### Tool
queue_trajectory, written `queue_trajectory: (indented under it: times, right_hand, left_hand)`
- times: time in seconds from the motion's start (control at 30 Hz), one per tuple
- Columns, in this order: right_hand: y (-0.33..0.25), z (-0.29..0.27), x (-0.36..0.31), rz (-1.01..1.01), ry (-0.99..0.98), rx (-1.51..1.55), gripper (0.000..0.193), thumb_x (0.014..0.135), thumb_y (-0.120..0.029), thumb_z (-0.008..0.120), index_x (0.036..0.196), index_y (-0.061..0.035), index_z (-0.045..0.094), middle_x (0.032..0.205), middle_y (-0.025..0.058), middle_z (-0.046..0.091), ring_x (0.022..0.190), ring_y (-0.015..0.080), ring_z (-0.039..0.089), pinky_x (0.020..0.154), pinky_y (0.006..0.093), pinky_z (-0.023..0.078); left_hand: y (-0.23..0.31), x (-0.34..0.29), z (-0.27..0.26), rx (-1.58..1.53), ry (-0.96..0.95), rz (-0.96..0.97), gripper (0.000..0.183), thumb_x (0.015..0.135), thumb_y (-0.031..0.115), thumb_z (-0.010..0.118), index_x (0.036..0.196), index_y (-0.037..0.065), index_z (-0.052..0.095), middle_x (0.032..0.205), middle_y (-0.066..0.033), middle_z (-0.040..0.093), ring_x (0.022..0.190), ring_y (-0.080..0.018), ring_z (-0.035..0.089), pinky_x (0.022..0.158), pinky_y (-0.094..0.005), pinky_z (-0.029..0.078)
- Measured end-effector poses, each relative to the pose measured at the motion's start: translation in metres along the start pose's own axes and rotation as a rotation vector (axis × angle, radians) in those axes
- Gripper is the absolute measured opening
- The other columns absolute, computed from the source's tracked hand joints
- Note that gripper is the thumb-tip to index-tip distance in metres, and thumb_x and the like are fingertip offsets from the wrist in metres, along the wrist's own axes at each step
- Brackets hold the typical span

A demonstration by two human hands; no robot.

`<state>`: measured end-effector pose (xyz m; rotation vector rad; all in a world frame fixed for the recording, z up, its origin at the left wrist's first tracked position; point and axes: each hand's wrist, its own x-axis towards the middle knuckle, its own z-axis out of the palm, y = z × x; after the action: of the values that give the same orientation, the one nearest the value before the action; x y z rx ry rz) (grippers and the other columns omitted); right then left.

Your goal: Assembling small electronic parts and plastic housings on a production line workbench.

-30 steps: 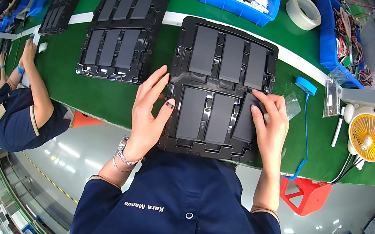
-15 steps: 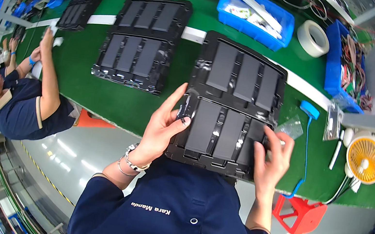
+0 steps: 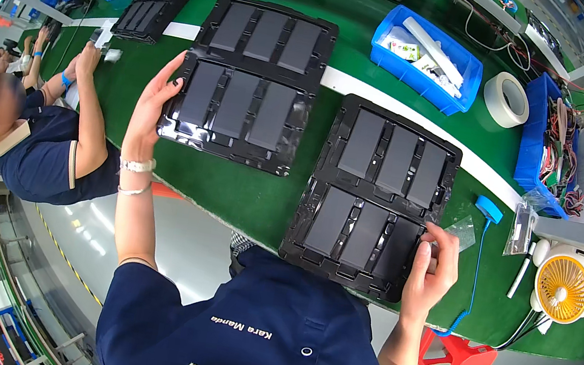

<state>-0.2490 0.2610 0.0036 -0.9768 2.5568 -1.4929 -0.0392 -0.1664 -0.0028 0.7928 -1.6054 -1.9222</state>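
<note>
Two black plastic trays hold flat dark grey rectangular pieces in rows. One black tray [image 3: 316, 186] sits right in front of me, at the bench's front edge. The other black tray [image 3: 315, 87] lies to its left and farther back. My left hand [image 3: 150, 110] grips the left tray at its left edge, thumb over the rim. At the right edge of the front tray is my right hand [image 3: 435, 270], its fingers loosely bent and thumb apart, with fingertips at the rim beside the lower right grey piece [image 3: 398, 249]. Nothing shows held in it.
Behind the trays stand a blue bin [image 3: 419, 80] of small packets, a white tape roll [image 3: 507, 100] and a blue bin [image 3: 531, 155] of wires. A yellow-and-white fan [image 3: 563, 289] and a blue coiled cord [image 3: 477, 265] are at right. A co-worker [image 3: 46, 143] works at left.
My left hand has left the front tray and reached left to the other tray's edge. My right hand has drawn back from the lower right grey piece to the rim. The view has shifted.
</note>
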Motion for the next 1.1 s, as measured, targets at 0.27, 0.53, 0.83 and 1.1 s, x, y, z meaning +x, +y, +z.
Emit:
queue_trajectory:
  times: [0.27, 0.53, 0.83, 1.1]
  right_hand:
    - [-0.014, 0.014, 0.013, -0.037, -0.075, -0.033, 0.025, 0.083, 0.009, 0.060, 0.107, 0.0017, 0.064, 0.087, 0.0113, 0.059, 0.071, 0.0186, 0.061, 0.062, 0.0284, 0.049]
    - [-0.015, 0.027, 0.015, 0.013, -0.114, 0.072, 0.012, 0.090, -0.002, 0.057, 0.101, 0.0014, 0.063, 0.084, 0.0062, 0.060, 0.065, 0.0110, 0.054, 0.058, 0.0231, 0.042]
    - [-0.035, 0.034, 0.021, 0.112, -0.360, 0.263, 0.005, 0.091, 0.001, 0.060, 0.087, 0.0019, 0.063, 0.076, 0.0067, 0.063, 0.059, 0.0111, 0.056, 0.053, 0.0241, 0.043]
    - [-0.041, 0.030, 0.023, 0.177, -0.559, 0.309, 0.005, 0.090, -0.005, 0.065, 0.090, 0.0000, 0.063, 0.068, 0.0054, 0.057, 0.051, 0.0108, 0.050, 0.048, 0.0278, 0.039]
  left_hand:
    - [-0.035, 0.029, -0.031, 1.338, 0.336, 0.403, 0.043, 0.095, 0.015, 0.059, 0.137, 0.007, 0.055, 0.124, -0.0079, 0.065, 0.109, -0.0204, 0.062, 0.096, -0.0324, 0.047]
    - [-0.046, 0.015, 0.000, 1.080, 0.442, 0.158, 0.038, 0.100, 0.027, 0.049, 0.135, 0.014, 0.057, 0.127, -0.0162, 0.063, 0.115, -0.0330, 0.061, 0.099, -0.0383, 0.045]
    - [-0.023, -0.062, 0.141, 0.323, -0.096, 0.145, 0.047, 0.086, 0.001, 0.065, 0.131, 0.007, 0.056, 0.112, -0.0067, 0.062, 0.099, -0.0116, 0.061, 0.089, -0.0279, 0.048]
    - [-0.023, -0.073, 0.205, 0.088, -0.658, -0.181, 0.059, 0.083, -0.005, 0.065, 0.139, 0.005, 0.048, 0.089, 0.0028, 0.051, 0.084, -0.0061, 0.052, 0.078, -0.0248, 0.045]
